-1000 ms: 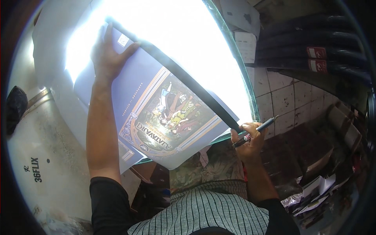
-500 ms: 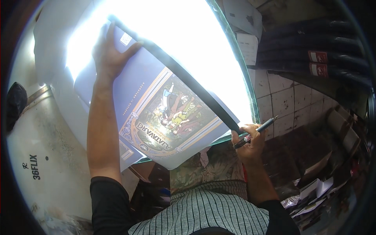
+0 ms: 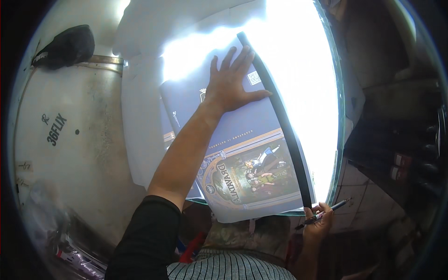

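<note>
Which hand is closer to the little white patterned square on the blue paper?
Left. The left hand is spread just beside the white square; the right hand is farther, at the near end of the long black strip.

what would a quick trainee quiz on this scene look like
1. Which hand grips the slim dark pen?
2. True or false: the bare left hand is clenched in a fist.
3. What lies across the blue printed paper sheet: (a) a long, narrow black straightedge; (b) an orange cup; (c) a white rope?

Key: 1. Bare right hand. 2. False; it is spread open. 3. a.
</note>
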Available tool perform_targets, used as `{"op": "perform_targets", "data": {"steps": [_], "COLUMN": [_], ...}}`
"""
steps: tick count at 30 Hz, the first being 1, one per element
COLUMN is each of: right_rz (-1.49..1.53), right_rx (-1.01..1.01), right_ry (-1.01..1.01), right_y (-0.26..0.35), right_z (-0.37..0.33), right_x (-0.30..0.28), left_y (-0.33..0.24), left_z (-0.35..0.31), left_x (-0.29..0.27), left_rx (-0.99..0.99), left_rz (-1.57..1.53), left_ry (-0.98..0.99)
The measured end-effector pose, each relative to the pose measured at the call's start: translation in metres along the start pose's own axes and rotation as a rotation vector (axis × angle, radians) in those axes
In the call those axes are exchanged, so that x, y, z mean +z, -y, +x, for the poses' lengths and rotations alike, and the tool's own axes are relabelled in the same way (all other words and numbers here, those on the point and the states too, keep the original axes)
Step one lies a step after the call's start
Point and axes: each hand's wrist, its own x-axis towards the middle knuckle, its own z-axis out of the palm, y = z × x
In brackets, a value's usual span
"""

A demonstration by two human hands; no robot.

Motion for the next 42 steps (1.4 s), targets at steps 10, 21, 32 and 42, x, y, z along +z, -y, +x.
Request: {"op": "perform_targets", "data": {"steps": [10,21,32,42], "right_rz": [0.092,0.081,0.096,0.088], "right_rx": [0.146,0.146,0.154,0.125], "right_ry": [0.016,0.036,0.04,0.052], "right_y": [0.001,0.011,0.008,-0.001], "right_z": [0.002,0.006,0.003,0.003], "right_x": [-0.006,-0.007,-0.006,-0.008], "left_y": [-0.003,-0.002,-0.002,-0.002], "left_z": [0.001,-0.002,-0.001,-0.001], "left_x": [-0.001,-0.001,-0.001,-0.004], "left_rx": [-0.024,-0.027,-0.007,-0.002], "left_rz": [-0.098,-0.077,-0.057,-0.129], "left_ry": [-0.004,-0.001,-0.03,-0.068]}}
